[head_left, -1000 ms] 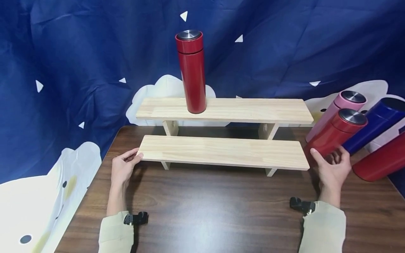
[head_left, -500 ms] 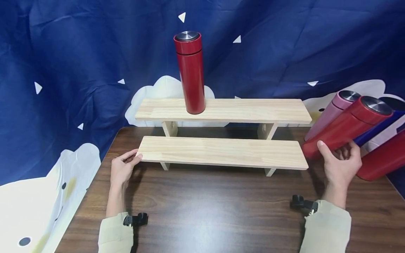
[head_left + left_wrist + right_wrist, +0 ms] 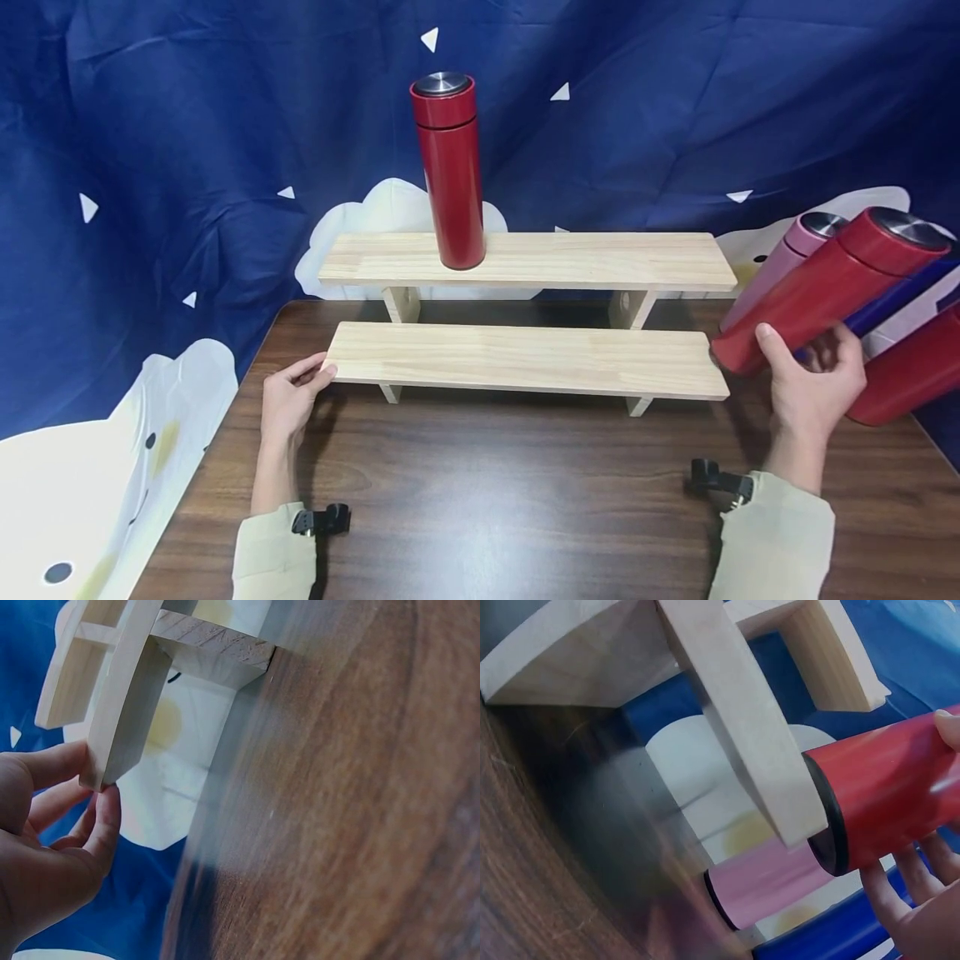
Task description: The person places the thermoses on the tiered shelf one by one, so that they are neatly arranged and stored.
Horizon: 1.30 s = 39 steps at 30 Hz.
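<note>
A red thermos (image 3: 828, 287) is gripped by my right hand (image 3: 817, 392), thumb on the near side and fingers around the far side. It leans with its steel lid up to the right. In the right wrist view the black base of this red thermos (image 3: 900, 787) is off the table, right at the end of the lower wooden shelf (image 3: 525, 358). My left hand (image 3: 291, 404) pinches that shelf's left front corner; the left wrist view shows the thumb and fingertips on either side of the shelf end (image 3: 124, 712).
A second red thermos (image 3: 453, 183) stands upright on the higher shelf (image 3: 600, 260) behind. At the right are a pink thermos (image 3: 772, 271), a blue thermos (image 3: 840, 930) and another red thermos (image 3: 911, 371). A blue patterned cloth (image 3: 225, 125) hangs behind the brown table (image 3: 480, 492).
My right hand has lifted the red thermos from among the others on the right, its lid tipping further right and its base nearing the lower shelf's end. The left hand stays put.
</note>
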Tool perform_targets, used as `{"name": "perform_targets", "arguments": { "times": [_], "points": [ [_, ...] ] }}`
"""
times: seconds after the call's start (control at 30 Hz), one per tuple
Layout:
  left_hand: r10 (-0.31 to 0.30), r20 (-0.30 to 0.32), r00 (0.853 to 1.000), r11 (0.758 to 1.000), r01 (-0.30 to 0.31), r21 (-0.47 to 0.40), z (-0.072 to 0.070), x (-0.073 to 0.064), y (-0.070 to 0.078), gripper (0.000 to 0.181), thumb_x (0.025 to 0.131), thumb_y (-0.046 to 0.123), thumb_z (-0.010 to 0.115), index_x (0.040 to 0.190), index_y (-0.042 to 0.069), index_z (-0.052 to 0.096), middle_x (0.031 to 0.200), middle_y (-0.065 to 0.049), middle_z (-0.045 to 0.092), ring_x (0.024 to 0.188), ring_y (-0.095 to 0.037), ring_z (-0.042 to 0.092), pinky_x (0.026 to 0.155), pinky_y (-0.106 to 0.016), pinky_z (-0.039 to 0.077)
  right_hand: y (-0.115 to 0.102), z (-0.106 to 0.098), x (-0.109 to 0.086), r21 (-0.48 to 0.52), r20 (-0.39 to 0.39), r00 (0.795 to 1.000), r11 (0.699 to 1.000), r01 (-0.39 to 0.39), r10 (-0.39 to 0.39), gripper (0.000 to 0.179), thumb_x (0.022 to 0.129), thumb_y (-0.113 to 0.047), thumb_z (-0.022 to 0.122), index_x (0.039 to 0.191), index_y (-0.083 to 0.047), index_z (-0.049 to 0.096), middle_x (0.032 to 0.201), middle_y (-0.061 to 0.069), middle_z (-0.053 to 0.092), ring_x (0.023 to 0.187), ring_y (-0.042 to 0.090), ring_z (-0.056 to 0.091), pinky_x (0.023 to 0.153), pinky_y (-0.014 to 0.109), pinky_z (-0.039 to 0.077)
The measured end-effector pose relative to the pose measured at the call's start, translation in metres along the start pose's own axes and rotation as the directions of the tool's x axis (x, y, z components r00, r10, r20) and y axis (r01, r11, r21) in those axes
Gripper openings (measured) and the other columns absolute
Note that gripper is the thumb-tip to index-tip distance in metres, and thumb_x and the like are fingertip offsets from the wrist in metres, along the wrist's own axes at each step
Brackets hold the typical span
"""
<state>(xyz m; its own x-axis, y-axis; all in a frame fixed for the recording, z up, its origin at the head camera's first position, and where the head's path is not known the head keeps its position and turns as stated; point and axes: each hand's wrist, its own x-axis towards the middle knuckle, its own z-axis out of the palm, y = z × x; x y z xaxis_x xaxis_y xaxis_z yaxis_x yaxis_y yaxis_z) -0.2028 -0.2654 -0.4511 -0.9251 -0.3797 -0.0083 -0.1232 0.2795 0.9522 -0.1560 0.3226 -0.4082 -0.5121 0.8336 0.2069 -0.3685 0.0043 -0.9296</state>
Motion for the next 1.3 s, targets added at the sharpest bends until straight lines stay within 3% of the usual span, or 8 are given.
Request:
{"name": "perform_targets", "arguments": {
  "times": [0.47,0.83,1.3],
  "points": [
    [-0.006,0.006,1.0,1.0,0.006,0.006,0.002,-0.001,0.003,0.038,0.09,0.01,0.078,0.125,-0.001,0.071,0.122,-0.018,0.066,0.095,-0.01,0.058,0.076,-0.012,0.048,-0.007,0.017,-0.009,0.111,-0.042,0.999,0.994,0.015,-0.01,0.05,0.07,0.006,0.086,0.116,-0.008,0.074,0.105,0.007,0.072,0.096,0.017,0.064,0.083,0.024,0.047],
    [-0.013,-0.008,1.0,1.0,0.012,-0.007,0.001,-0.002,0.004,0.038,0.09,0.01,0.078,0.125,-0.002,0.07,0.123,-0.019,0.065,0.097,-0.012,0.058,0.075,-0.011,0.047,-0.018,0.036,-0.021,0.168,-0.06,0.998,0.986,0.014,-0.004,0.042,0.072,0.005,0.086,0.111,-0.006,0.076,0.1,0.009,0.073,0.092,0.018,0.067,0.081,0.025,0.051],
    [0.013,-0.003,1.0,1.0,-0.013,0.014,0.002,0.0,0.001,0.038,0.09,0.01,0.078,0.125,-0.002,0.07,0.122,-0.019,0.067,0.095,-0.007,0.059,0.077,-0.012,0.047,-0.035,0.072,-0.027,0.232,0.001,0.999,0.972,0.042,-0.044,0.035,0.073,0.001,0.086,0.106,-0.003,0.076,0.097,0.013,0.073,0.087,0.019,0.067,0.08,0.028,0.052]
  ]
}}
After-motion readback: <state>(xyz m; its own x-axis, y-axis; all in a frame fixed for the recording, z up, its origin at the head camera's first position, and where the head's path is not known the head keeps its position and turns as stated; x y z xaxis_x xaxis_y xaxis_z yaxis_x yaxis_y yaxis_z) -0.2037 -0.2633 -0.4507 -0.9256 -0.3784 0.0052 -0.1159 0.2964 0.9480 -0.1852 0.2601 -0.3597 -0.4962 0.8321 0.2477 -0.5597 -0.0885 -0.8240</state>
